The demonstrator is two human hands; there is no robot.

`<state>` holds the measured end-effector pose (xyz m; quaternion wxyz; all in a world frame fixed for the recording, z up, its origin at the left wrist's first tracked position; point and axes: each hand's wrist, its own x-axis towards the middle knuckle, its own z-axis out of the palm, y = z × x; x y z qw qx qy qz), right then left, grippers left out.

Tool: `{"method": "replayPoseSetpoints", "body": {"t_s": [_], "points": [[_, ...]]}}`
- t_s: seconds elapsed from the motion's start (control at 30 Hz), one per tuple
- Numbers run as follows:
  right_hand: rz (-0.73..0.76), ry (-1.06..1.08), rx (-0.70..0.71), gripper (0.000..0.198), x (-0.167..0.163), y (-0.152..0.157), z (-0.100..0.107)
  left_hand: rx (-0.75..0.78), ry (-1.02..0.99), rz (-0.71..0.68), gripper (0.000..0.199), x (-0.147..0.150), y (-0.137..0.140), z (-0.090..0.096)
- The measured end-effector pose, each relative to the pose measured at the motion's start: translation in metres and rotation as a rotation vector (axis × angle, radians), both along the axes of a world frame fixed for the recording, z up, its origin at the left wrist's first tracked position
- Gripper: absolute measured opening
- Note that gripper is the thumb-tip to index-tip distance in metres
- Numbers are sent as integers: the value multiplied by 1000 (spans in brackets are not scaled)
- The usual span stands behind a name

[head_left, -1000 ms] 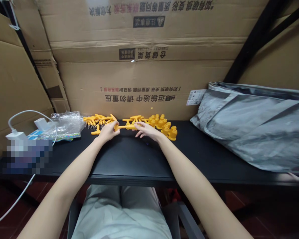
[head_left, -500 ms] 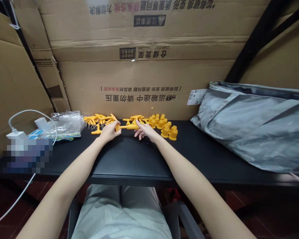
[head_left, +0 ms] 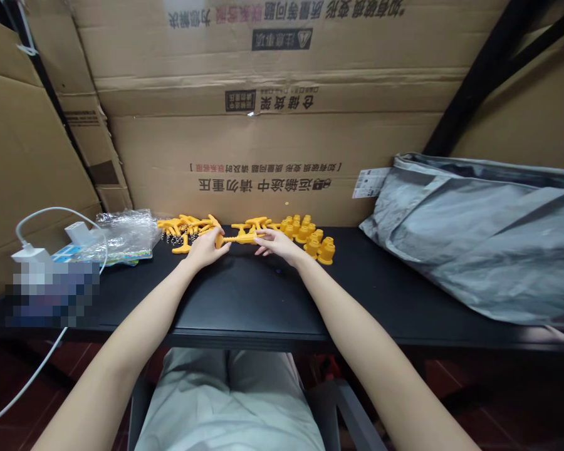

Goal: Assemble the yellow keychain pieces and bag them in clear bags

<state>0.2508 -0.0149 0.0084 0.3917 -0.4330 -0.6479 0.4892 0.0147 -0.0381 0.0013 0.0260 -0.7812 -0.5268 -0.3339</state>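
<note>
Between my two hands a yellow plastic corkscrew (head_left: pixel 244 238) lies level above the table. My left hand (head_left: pixel 207 248) is closed around its left end, with the fingers partly hiding it. My right hand (head_left: pixel 278 245) pinches its right end between thumb and fingers. Left of my left hand is a pile of yellow T-shaped handles with metal spirals (head_left: pixel 183 227). More yellow T-shaped pieces (head_left: pixel 257 222) lie behind my right hand. Several yellow stepped, bell-shaped pieces (head_left: pixel 326 250) stand in a group to the right.
The black table (head_left: pixel 249 300) runs up to a cardboard sheet (head_left: pixel 263 141). On the left are clear plastic bags (head_left: pixel 126 235), a white charger (head_left: pixel 32 260) with its cable, and a blurred-out item (head_left: pixel 51 294). A large grey bag (head_left: pixel 479 244) rests at the right.
My right hand has shifted slightly on the corkscrew, and its fingers are more curled in. The left hand has turned a little at its end. The piles look the same.
</note>
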Motion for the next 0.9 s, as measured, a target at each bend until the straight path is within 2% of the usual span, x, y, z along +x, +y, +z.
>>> {"method": "replayPoseSetpoints", "body": {"t_s": [0.9], "points": [[-17, 29, -9, 24, -4, -2, 0, 1, -9, 2, 30, 0, 0, 0]]}}
